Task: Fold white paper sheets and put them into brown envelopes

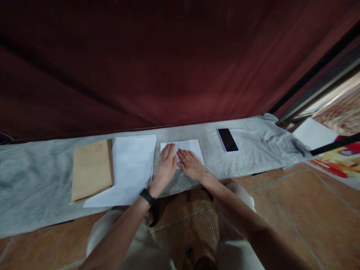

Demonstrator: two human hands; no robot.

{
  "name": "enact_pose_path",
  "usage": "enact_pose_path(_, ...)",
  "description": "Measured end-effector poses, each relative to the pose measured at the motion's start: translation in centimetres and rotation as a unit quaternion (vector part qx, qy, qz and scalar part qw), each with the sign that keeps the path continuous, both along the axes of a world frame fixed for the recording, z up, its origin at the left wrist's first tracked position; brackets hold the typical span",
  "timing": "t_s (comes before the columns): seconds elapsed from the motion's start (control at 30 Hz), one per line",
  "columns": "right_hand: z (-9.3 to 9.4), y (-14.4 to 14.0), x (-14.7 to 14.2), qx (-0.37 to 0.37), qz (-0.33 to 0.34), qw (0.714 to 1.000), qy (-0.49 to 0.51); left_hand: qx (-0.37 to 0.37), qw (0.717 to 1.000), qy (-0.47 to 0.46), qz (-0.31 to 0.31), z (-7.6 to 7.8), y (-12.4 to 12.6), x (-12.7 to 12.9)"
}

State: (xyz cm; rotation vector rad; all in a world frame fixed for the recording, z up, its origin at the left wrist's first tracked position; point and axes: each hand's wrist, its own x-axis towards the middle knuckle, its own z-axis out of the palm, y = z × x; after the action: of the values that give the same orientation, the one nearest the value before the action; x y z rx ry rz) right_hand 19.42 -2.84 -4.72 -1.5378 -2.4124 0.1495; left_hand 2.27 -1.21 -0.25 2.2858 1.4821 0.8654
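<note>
On grey cloth (pixel 258 146), left hand (pixel 167 165) and right hand (pixel 191 165), flat, grasping nothing, partly hide small white paper (pixel 194 145)

Dim overall, brighter at far right; red cloth (pixel 180 78) in deep shadow toward the top; soft, wide-angle edges.

From my end I see a left hand (pixel 166 162) and a right hand (pixel 191 165), both bare, with slender fingers. Around the left wrist I make out a black band (pixel 147 196), plain and fairly broad; I can't tell whether it is a watch or a simple strap. The right wrist is bare, and both forearms (pixel 123 227) are uncovered as far as I can follow them. Below, I see loose trousers (pixel 240 258) in pale, off-white cloth, greyer in shadow, with a lighter patch on the right leg.
</note>
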Motion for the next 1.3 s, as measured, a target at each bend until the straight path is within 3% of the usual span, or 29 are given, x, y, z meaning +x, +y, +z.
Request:
enact_pose_path(0.07, -0.2, -0.1, 0.0, 0.003, 0.003, 1.000, -0.012, -0.021, 0.996, 0.068, -0.052, -1.3, 0.3, 1.7)
enact_pose_path(0.17, -0.5, -0.1, 0.1, 0.013, -0.004, 1.000, -0.017, -0.042, 0.990, 0.134, -0.031, -3.2, 1.0, 3.1)
enact_pose_path(0.27, -0.6, 0.1, 0.3, 0.022, -0.026, 0.999, -0.005, -0.041, 0.984, 0.174, -0.001, -4.1, 1.7, 2.8)
enact_pose_path(0.63, -0.4, 0.4, 5.3, 0.012, -0.173, 0.985, -0.005, -0.020, 0.982, 0.175, 0.074, -4.9, 1.8, 1.5)
enact_pose_path(0.77, 1.1, 1.3, 4.2, 0.000, -0.208, 0.978, 0.001, -0.014, 0.979, 0.183, 0.085, -4.8, 1.7, 1.6)
enact_pose_path(0.9, 2.6, 2.7, 0.7, 0.045, -0.160, 0.986, 0.016, -0.010, 0.977, 0.200, 0.075, -4.3, 1.6, 1.5)
enact_pose_path(1.0, 2.4, 3.3, -1.2, 0.034, -0.125, 0.992, -0.002, -0.012, 0.974, 0.214, 0.073, -4.1, 1.7, 1.5)
enact_pose_path(1.1, 1.3, 3.6, -1.7, -0.006, -0.090, 0.996, -0.014, -0.010, 0.974, 0.214, 0.068, -4.2, 2.0, 1.5)
enact_pose_path(1.3, -0.2, 3.7, -0.8, 0.017, -0.103, 0.995, -0.005, -0.017, 0.978, 0.189, 0.084, -4.7, 2.7, 1.2)
